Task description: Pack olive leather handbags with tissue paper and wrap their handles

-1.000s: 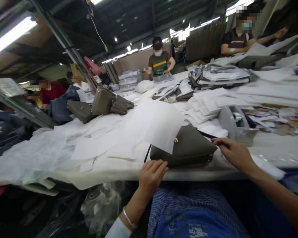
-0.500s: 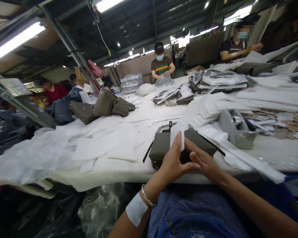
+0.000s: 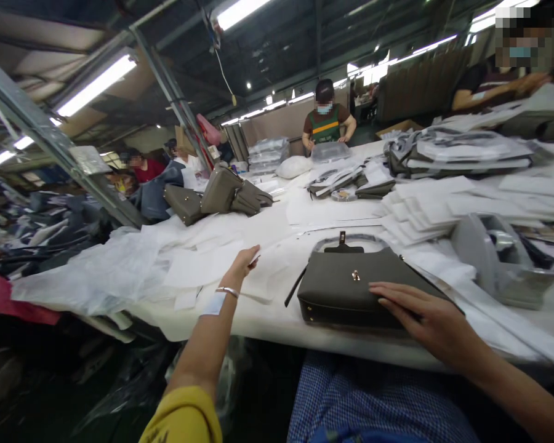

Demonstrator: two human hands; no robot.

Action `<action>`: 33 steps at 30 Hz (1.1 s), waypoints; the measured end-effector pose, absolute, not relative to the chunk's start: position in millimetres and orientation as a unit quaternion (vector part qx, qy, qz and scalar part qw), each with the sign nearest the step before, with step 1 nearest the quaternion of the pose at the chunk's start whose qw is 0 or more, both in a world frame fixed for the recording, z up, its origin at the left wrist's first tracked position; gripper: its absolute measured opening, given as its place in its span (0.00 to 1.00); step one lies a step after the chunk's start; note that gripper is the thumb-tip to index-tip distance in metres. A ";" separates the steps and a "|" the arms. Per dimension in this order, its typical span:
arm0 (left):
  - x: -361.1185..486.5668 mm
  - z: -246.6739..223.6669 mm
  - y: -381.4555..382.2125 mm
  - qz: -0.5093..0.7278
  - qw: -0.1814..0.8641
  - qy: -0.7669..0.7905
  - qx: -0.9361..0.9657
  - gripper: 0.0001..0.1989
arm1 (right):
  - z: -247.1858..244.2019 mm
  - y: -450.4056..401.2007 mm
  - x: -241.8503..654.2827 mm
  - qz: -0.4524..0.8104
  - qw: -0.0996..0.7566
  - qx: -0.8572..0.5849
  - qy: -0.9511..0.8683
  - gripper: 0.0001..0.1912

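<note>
A dark olive handbag (image 3: 341, 289) lies on its back before me, with a small gold clasp on its front. Its handle (image 3: 373, 241) is wrapped in clear film, and a closure tab with a metal fitting sticks up behind it. My right hand (image 3: 425, 314) rests on the bag's front right part, fingers stretched out and close together. Away to the left, my left hand (image 3: 244, 261) is closed on a white paper strip (image 3: 256, 254), of which just a small end shows. Loose white sheets (image 3: 189, 267) lie under and beside that hand.
More olive bags (image 3: 219, 191) stand at the left back. A grey tape dispenser (image 3: 482, 258) sits to the right, near stacked white sheets (image 3: 425, 209). Wrapped bag parts (image 3: 461, 151) are piled farther back. A co-worker (image 3: 327, 120) stands across the table.
My left hand has moved left, off the bag, carrying the white strip. My right hand has flattened onto the bag's front, where the gold clasp now shows. The view has shifted left.
</note>
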State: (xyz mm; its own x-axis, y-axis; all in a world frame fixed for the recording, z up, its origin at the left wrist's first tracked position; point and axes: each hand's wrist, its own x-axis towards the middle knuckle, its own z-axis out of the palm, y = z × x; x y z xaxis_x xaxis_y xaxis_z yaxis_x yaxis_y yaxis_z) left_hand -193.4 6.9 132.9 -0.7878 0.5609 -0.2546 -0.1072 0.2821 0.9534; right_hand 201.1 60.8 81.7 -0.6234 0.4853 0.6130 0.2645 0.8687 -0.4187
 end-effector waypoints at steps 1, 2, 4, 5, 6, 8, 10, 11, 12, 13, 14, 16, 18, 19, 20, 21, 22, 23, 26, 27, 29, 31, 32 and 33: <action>-208.1 134.2 0.0 0.554 0.264 0.776 0.148 0.18 | 77.5 63.2 206.3 0.114 0.379 -0.196 -0.897 0.15; -221.1 136.1 -7.7 0.529 0.236 0.802 0.149 0.18 | 74.4 66.3 211.9 0.084 0.373 -0.181 -0.906 0.16; -241.8 141.2 -22.7 0.486 0.175 0.840 0.165 0.19 | 71.3 73.4 223.0 0.034 0.338 -0.164 -0.926 0.21; -248.7 144.0 -28.4 0.471 0.141 0.852 0.180 0.22 | 71.0 77.1 227.8 0.016 0.313 -0.164 -0.935 0.25; -252.2 146.3 -32.4 0.459 0.106 0.859 0.200 0.26 | 71.1 80.6 231.6 0.002 0.286 -0.167 -0.943 0.30; -245.6 147.4 -35.2 0.444 0.041 0.860 0.246 0.36 | 71.8 86.9 235.1 -0.017 0.243 -0.180 -0.953 0.37; -216.8 141.8 -33.3 0.425 0.002 0.841 0.334 0.36 | 72.2 91.9 233.3 -0.024 0.222 -0.186 -0.957 0.40; -195.1 136.5 -31.8 0.410 -0.002 0.822 0.395 0.32 | 72.2 93.8 230.8 -0.025 0.218 -0.189 -0.957 0.41; -170.4 130.1 -30.3 0.359 -0.006 0.771 0.526 0.27 | 72.1 95.3 227.9 -0.025 0.215 -0.192 -0.957 0.40; -144.8 123.4 -29.2 0.298 0.007 0.701 0.648 0.27 | 72.1 96.2 224.9 -0.024 0.215 -0.195 -0.957 0.39; -120.5 116.9 -28.6 0.224 0.031 0.632 0.741 0.30 | 72.0 96.2 222.2 -0.023 0.212 -0.196 -0.957 0.38; -82.6 106.9 -29.1 0.149 0.031 0.572 0.806 0.37 | 72.5 92.8 219.0 -0.020 0.203 -0.196 -0.959 0.36; -63.9 102.1 -33.7 0.125 0.029 0.567 0.814 0.39 | 74.0 84.9 219.7 -0.014 0.193 -0.192 -0.962 0.34; -60.7 101.2 -38.1 0.124 0.028 0.572 0.810 0.37 | 75.3 79.8 221.2 -0.010 0.189 -0.188 -0.964 0.34; -60.0 101.0 -43.9 0.126 0.027 0.576 0.807 0.36 | 77.1 74.7 223.0 -0.006 0.186 -0.183 -0.965 0.33; -60.6 101.2 -50.6 0.127 0.025 0.580 0.804 0.34 | 79.3 70.3 224.9 -0.001 0.185 -0.178 -0.967 0.32; -61.1 101.7 -57.8 0.128 0.019 0.585 0.800 0.33 | 82.0 67.2 226.3 0.005 0.184 -0.172 -0.968 0.31; -60.9 102.6 -64.6 0.128 0.011 0.593 0.795 0.32 | 84.9 66.1 226.9 0.009 0.182 -0.166 -0.969 0.31; -54.7 107.6 -74.7 0.118 -0.023 0.616 0.778 0.33 | 93.2 75.9 222.6 0.008 0.165 -0.138 -0.977 0.33; -51.9 109.6 -73.2 0.111 -0.037 0.619 0.777 0.34 | 94.9 82.2 219.5 0.000 0.157 -0.128 -0.979 0.35; -48.4 112.1 -64.3 0.095 -0.059 0.610 0.785 0.38 | 95.7 95.3 212.5 -0.013 0.145 -0.112 -0.983 0.40; -49.5 109.9 -52.2 0.082 -0.060 0.586 0.804 0.39 | 92.3 104.5 206.7 -0.018 0.144 -0.111 -0.983 0.42; -51.6 106.0 -47.0 0.077 -0.054 0.573 0.814 0.38 | 88.7 106.9 204.9 -0.020 0.145 -0.114 -0.983 0.41; -54.3 100.1 -43.0 0.076 -0.051 0.561 0.823 0.36 | 83.5 107.7 203.9 -0.025 0.147 -0.118 -0.982 0.40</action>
State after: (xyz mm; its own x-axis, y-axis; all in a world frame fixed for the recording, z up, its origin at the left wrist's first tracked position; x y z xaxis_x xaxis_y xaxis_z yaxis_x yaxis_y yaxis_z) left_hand -54.3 -43.0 100.1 0.3583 0.9157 0.1818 0.9312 -0.3646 0.0012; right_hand 203.9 107.7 83.5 -0.9288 0.2249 0.2947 0.2395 0.9708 0.0141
